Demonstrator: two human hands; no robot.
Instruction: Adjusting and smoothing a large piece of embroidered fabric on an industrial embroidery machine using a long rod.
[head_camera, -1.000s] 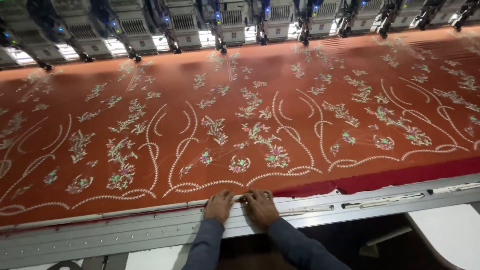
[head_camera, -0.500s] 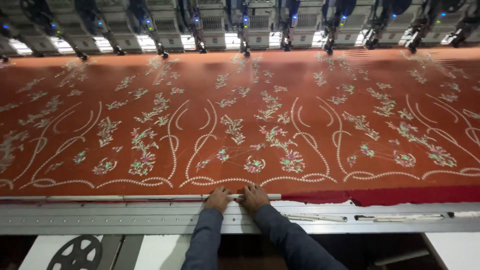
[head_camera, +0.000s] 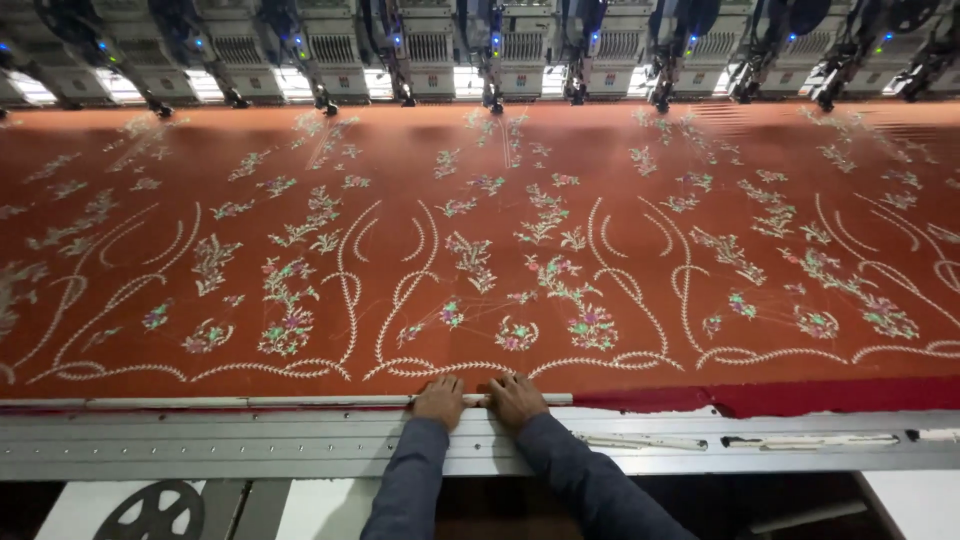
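Left hand (head_camera: 440, 400) is flat on the near edge of the red embroidered fabric (head_camera: 480, 270), fingers extended and pressed on the pale clamp strip (head_camera: 250, 402) that runs along the hem; not gripping anything, just bearing down. Right hand (head_camera: 515, 399) sits touching distance beside it, same posture, open palm down, fingertips at the end of that strip where it stops.

Change over the last second: both hands have held the same spot on the edge, side by side. What moved is the view, sweeping across the fabric, so the floral panels have slid in frame. Hands themselves barely shifted.

My read: the work is seating the fabric edge into the metal frame rail (head_camera: 200, 445) at this point. Strip covers the hem to the left; to the right the darker red edge (head_camera: 800, 398) lies bare.

Row of embroidery heads (head_camera: 500, 50) sits along the far side, well apart from the hands.
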